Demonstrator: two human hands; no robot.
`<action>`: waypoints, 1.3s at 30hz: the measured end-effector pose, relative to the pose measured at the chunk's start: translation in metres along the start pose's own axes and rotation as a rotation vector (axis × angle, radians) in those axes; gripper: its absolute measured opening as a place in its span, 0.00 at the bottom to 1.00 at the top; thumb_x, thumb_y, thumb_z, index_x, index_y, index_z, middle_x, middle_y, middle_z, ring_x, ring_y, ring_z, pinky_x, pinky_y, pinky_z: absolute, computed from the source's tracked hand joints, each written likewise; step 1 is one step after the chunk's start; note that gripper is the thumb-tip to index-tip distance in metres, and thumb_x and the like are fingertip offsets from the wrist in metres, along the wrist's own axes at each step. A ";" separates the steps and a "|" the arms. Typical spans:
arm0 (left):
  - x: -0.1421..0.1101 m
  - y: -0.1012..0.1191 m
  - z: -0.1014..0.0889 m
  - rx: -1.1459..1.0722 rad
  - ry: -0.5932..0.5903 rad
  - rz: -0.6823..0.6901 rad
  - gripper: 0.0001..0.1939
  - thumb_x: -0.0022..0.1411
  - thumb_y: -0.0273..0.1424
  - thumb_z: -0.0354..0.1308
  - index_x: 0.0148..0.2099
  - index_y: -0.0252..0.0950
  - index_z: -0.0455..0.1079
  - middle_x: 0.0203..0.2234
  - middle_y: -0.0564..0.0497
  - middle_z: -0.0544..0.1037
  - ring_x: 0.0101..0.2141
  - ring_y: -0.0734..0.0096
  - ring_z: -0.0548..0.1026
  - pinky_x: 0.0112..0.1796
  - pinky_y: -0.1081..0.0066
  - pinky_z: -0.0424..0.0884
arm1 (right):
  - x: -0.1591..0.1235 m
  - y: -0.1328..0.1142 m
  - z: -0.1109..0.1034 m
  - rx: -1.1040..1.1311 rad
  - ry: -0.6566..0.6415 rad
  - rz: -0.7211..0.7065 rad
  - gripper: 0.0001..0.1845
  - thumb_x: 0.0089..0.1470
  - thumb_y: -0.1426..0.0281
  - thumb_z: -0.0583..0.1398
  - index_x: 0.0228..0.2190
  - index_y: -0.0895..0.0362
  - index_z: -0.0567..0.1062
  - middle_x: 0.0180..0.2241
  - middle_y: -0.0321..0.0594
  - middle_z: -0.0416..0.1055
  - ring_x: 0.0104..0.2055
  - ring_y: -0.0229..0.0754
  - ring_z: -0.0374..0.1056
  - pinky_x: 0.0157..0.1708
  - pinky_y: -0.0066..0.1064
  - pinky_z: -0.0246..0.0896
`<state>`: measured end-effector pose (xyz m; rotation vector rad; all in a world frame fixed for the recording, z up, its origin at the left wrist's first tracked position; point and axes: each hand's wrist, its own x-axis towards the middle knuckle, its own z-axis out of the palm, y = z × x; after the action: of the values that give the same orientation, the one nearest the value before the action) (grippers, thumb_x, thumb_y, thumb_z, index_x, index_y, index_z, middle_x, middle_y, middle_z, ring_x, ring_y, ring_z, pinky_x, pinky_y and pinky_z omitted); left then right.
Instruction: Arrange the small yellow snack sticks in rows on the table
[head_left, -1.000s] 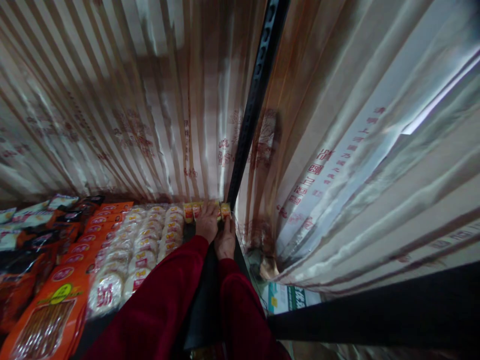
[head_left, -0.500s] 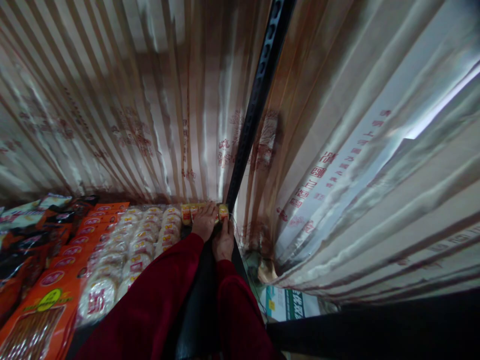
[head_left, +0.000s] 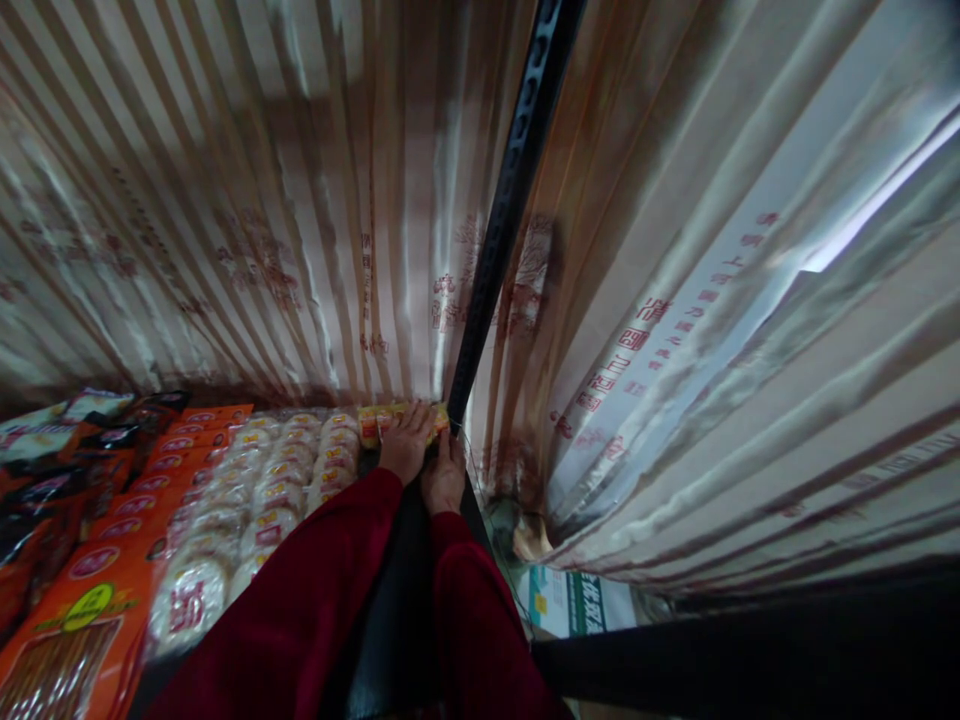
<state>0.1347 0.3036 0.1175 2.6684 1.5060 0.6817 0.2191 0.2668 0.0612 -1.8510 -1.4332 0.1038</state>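
Both my arms, in dark red sleeves, reach to the back of a dark shelf. My left hand [head_left: 405, 442] lies with its fingers curled over a row of small yellow snack packets [head_left: 373, 423] against the back wall. Beside it, my right hand [head_left: 444, 472] presses its fingers on the right end of that row [head_left: 439, 419], next to a black perforated upright post [head_left: 510, 200]. The packets under my fingers are partly hidden.
Left of my hands lie rows of round white packs with red labels [head_left: 281, 490], then orange packets [head_left: 97, 590] and dark bags [head_left: 45, 470]. Striped shiny foil [head_left: 225, 200] lines the back and right side. A green and white carton [head_left: 574, 600] shows below right.
My hands have stayed at the back row, shifting slightly left and farther back. The rightmost yellow packet is now more covered by my fingers. The view has swung a little.
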 end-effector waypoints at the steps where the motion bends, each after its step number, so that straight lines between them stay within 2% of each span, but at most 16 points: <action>1: 0.000 0.000 0.000 0.010 -0.001 0.006 0.25 0.63 0.27 0.40 0.62 0.35 0.52 0.61 0.42 0.55 0.61 0.59 0.50 0.53 0.56 0.55 | 0.000 0.000 0.000 -0.006 -0.003 0.000 0.32 0.47 0.80 0.48 0.57 0.64 0.58 0.55 0.55 0.58 0.58 0.49 0.54 0.54 0.43 0.53; 7: -0.005 0.001 0.000 0.028 0.018 0.064 0.24 0.63 0.27 0.41 0.62 0.36 0.53 0.62 0.43 0.50 0.62 0.61 0.45 0.54 0.56 0.55 | -0.003 0.001 0.001 -0.029 -0.006 0.022 0.32 0.48 0.79 0.50 0.57 0.64 0.58 0.57 0.57 0.53 0.60 0.52 0.49 0.55 0.45 0.51; 14: -0.007 0.000 0.006 0.071 0.013 0.084 0.24 0.64 0.27 0.38 0.62 0.34 0.52 0.62 0.45 0.52 0.62 0.63 0.46 0.55 0.56 0.54 | -0.003 0.001 -0.001 -0.037 -0.042 0.007 0.32 0.48 0.75 0.54 0.56 0.65 0.59 0.56 0.59 0.54 0.59 0.54 0.52 0.55 0.44 0.52; 19: -0.010 0.002 0.004 0.113 0.036 0.100 0.24 0.64 0.26 0.40 0.62 0.32 0.51 0.62 0.43 0.50 0.62 0.62 0.45 0.56 0.56 0.54 | -0.004 0.004 0.001 0.013 -0.008 -0.003 0.31 0.49 0.78 0.51 0.56 0.65 0.60 0.58 0.58 0.52 0.60 0.51 0.50 0.56 0.42 0.51; 26: -0.020 0.010 -0.007 0.099 0.061 0.097 0.23 0.61 0.24 0.43 0.59 0.29 0.56 0.61 0.40 0.54 0.62 0.62 0.46 0.57 0.58 0.54 | -0.013 0.000 -0.008 0.072 0.027 0.002 0.28 0.49 0.80 0.48 0.54 0.65 0.63 0.57 0.57 0.53 0.59 0.49 0.51 0.57 0.42 0.50; 30: -0.033 0.018 -0.015 0.032 0.002 0.046 0.19 0.60 0.24 0.45 0.53 0.29 0.64 0.58 0.39 0.60 0.60 0.64 0.53 0.57 0.60 0.55 | -0.025 -0.007 -0.022 0.082 0.015 0.019 0.27 0.49 0.79 0.48 0.52 0.64 0.65 0.57 0.53 0.55 0.59 0.48 0.51 0.57 0.39 0.50; 32: -0.042 0.022 -0.020 0.006 -0.051 0.001 0.17 0.59 0.24 0.46 0.50 0.29 0.66 0.55 0.40 0.64 0.57 0.65 0.57 0.56 0.63 0.56 | -0.033 -0.012 -0.030 0.085 -0.034 0.020 0.25 0.49 0.79 0.49 0.49 0.67 0.67 0.55 0.55 0.57 0.57 0.48 0.54 0.56 0.38 0.51; 35: -0.059 0.027 -0.028 -0.012 -0.143 -0.057 0.14 0.57 0.25 0.49 0.46 0.29 0.68 0.51 0.41 0.68 0.53 0.64 0.62 0.51 0.68 0.62 | -0.047 -0.019 -0.041 0.094 -0.085 0.030 0.23 0.49 0.79 0.48 0.47 0.66 0.69 0.51 0.54 0.63 0.55 0.46 0.58 0.55 0.36 0.52; 39: -0.084 0.033 -0.036 -0.028 -0.203 -0.077 0.11 0.59 0.26 0.49 0.42 0.32 0.69 0.40 0.44 0.73 0.43 0.65 0.68 0.45 0.69 0.66 | -0.068 -0.026 -0.053 0.111 -0.139 0.018 0.21 0.49 0.79 0.48 0.44 0.65 0.71 0.45 0.50 0.68 0.49 0.44 0.63 0.52 0.33 0.55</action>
<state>0.1115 0.2100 0.1264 2.5523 1.5239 0.4113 0.2001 0.1832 0.0878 -1.7951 -1.4739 0.3207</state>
